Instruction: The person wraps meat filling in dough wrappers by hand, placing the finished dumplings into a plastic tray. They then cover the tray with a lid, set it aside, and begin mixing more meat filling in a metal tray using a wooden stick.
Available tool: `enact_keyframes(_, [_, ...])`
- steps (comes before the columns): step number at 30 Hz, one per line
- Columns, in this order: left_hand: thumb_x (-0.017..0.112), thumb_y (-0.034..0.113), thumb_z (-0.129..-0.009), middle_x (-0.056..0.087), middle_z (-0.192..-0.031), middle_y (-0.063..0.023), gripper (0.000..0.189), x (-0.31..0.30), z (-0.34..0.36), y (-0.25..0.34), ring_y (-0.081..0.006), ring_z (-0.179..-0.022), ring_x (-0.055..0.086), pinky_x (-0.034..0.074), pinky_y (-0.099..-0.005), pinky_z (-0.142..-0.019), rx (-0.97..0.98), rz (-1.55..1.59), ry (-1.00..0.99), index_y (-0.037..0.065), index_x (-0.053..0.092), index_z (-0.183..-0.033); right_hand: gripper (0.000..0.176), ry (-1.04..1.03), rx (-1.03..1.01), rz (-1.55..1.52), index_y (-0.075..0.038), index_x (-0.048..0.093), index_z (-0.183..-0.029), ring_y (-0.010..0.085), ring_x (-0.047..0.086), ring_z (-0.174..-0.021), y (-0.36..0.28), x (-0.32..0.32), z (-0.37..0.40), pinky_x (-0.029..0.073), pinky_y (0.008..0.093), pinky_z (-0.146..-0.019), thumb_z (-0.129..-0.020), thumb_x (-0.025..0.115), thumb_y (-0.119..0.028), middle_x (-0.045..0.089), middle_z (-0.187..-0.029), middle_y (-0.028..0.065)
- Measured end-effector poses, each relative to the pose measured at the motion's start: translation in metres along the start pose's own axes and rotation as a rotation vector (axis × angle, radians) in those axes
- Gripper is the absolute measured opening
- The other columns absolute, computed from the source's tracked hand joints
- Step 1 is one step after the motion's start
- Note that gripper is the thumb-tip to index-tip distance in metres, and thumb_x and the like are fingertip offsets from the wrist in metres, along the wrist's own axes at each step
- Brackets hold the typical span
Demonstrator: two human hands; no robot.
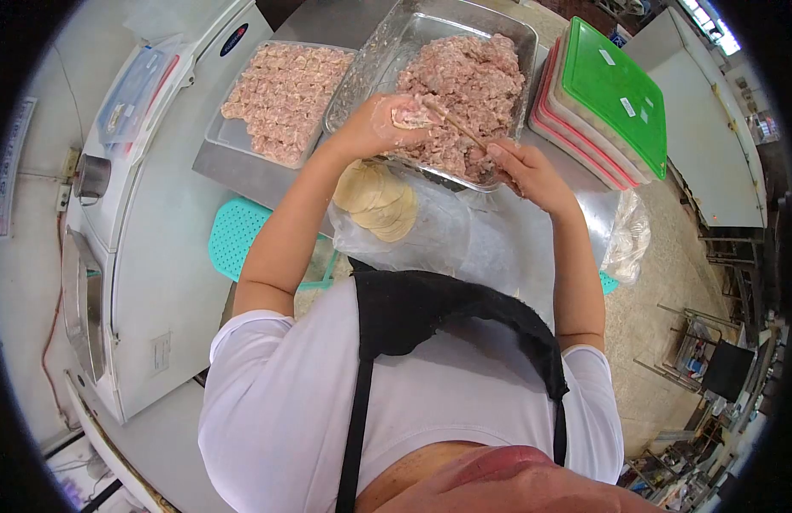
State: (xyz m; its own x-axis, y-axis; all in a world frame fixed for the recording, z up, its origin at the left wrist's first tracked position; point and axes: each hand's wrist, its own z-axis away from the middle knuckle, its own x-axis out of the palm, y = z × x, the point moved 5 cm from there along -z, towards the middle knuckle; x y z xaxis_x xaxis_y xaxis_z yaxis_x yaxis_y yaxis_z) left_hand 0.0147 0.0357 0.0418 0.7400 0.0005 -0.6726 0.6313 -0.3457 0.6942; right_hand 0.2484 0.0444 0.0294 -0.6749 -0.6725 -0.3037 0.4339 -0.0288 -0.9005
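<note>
My left hand (377, 128) cups a pale, meat-smeared wrapper (410, 118), my fingers curled around it above the near left part of the metal tray (374, 77). My right hand (531, 175) is pinching a thin stick (461, 128) between thumb and fingers at the tray's near right corner; the stick slants across toward the wrapper, and I cannot tell whether its far end touches it. Beneath and beyond the stick, a big mound of minced meat (477, 73) takes up the middle and right of the tray. Just below my left wrist, round wrappers (383, 203) lie fanned and overlapping on clear plastic (438, 231) over the steel bench (220, 177). To the left, a shallow plastic tray (216, 130) carries filled pieces (285, 94) packed closely together. On the right, stacked containers (575, 161) stand beside the metal tray, topped by a green lid (614, 90)
</note>
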Motion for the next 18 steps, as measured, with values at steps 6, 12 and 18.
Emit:
enact_keyframes(6, [0.077, 0.029, -0.068, 0.065, -0.092, -0.0167, 0.042, 0.014, -0.004, -0.015, -0.0283, -0.089, 0.063, 0.047, -0.0345, -0.081, 0.013, 0.164, -0.181, 0.007, 0.065, -0.101, 0.026, 0.187, -0.383, 0.404, -0.005, 0.064, -0.107, 0.0218, 0.063, -0.082, -0.009, 0.003, 0.000, 0.047, 0.0299, -0.075, -0.093, 0.054, -0.024, 0.067, -0.089, 0.0128])
enact_keyframes(12, [0.076, 0.037, -0.067, 0.062, -0.103, -0.0244, 0.066, 0.010, 0.004, -0.031, -0.0329, -0.096, 0.060, 0.046, -0.0363, -0.083, -0.019, -0.004, -0.090, 0.001, 0.056, -0.118, 0.024, 0.299, -0.309, 0.843, -0.012, 0.067, -0.106, 0.0307, 0.063, -0.083, -0.047, -0.019, 0.027, 0.049, 0.0377, -0.074, -0.089, 0.058, -0.026, 0.065, -0.089, 0.0135])
enact_keyframes(18, [0.075, 0.036, -0.070, 0.060, -0.111, -0.0238, 0.063, -0.002, 0.006, -0.024, -0.0326, -0.102, 0.059, 0.045, -0.0365, -0.087, -0.041, 0.186, -0.114, 0.003, 0.055, -0.121, 0.027, 0.428, -0.302, 0.837, -0.008, 0.067, -0.100, 0.0336, 0.062, -0.081, -0.058, -0.004, 0.038, 0.048, 0.0402, -0.070, -0.091, 0.055, -0.031, 0.065, -0.088, 0.0130])
